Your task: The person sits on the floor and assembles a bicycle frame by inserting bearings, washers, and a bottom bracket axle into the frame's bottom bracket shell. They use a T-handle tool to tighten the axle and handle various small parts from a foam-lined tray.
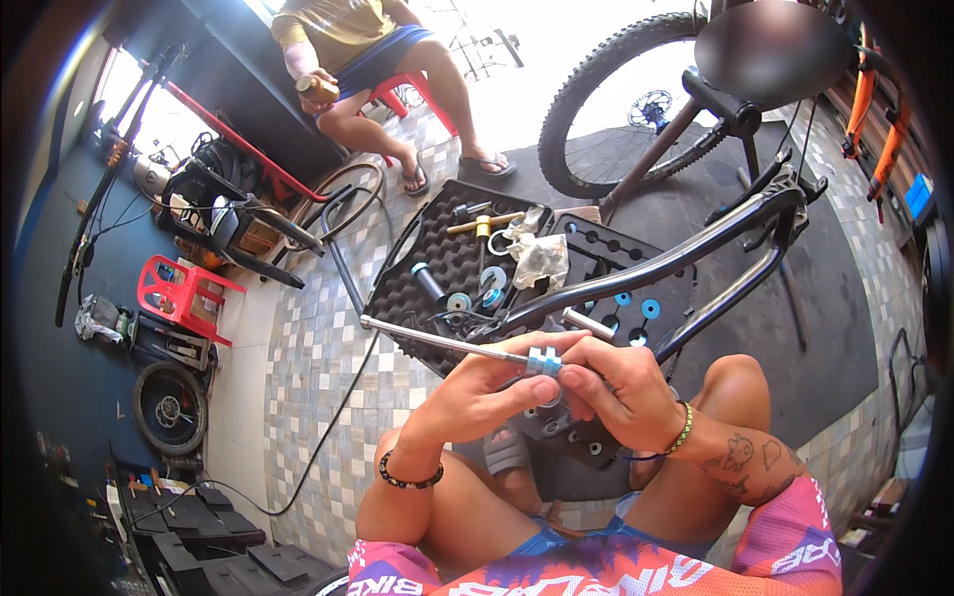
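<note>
In front of my lap I hold a long silver metal rod (437, 338) with a light blue ring-shaped fitting (543, 362) near its right end. My left hand (487, 392) is closed round the rod beside the fitting, its thumb below. The fingers of my right hand (626, 387) pinch at the fitting's right side; what sits between those fingertips is partly hidden. Just beyond my hands a short silver cylinder (588, 324) shows. A black bicycle frame (636, 278) stretches across behind it, close to an open tool case (397, 268) with black foam.
The case holds a black cylinder (427, 283), a yellow-headed tool (484, 226) and a plastic bag (542, 260). Blue discs (651, 309) sit in a black tray. A bicycle wheel (586, 109) stands beyond. A person (348, 60) sits holding a brown container. A red chair (179, 293) stands left.
</note>
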`<action>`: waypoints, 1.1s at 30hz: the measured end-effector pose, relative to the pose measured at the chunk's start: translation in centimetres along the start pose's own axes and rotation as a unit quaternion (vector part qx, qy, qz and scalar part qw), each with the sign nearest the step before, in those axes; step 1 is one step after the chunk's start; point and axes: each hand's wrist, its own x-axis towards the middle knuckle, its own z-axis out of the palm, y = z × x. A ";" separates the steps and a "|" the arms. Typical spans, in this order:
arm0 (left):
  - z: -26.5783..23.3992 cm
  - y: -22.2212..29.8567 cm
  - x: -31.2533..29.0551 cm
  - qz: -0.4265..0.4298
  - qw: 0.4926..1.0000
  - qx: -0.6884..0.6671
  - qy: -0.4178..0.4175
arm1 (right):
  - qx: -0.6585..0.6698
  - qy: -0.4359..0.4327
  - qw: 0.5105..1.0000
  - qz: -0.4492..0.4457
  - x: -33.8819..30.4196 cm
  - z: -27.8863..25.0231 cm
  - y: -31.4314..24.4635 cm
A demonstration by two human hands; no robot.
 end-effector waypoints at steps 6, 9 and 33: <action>0.8 0.0 1.2 0.056 0.998 -0.032 0.015 | -0.006 0.015 1.000 0.002 -0.2 -0.8 -0.1; 1.0 0.0 1.6 0.078 0.995 -0.052 0.044 | -0.002 0.029 1.000 0.008 -0.2 -1.0 -0.2; -1.4 -0.8 1.1 0.214 0.970 0.011 0.117 | 0.132 0.029 0.990 0.048 1.4 1.7 2.4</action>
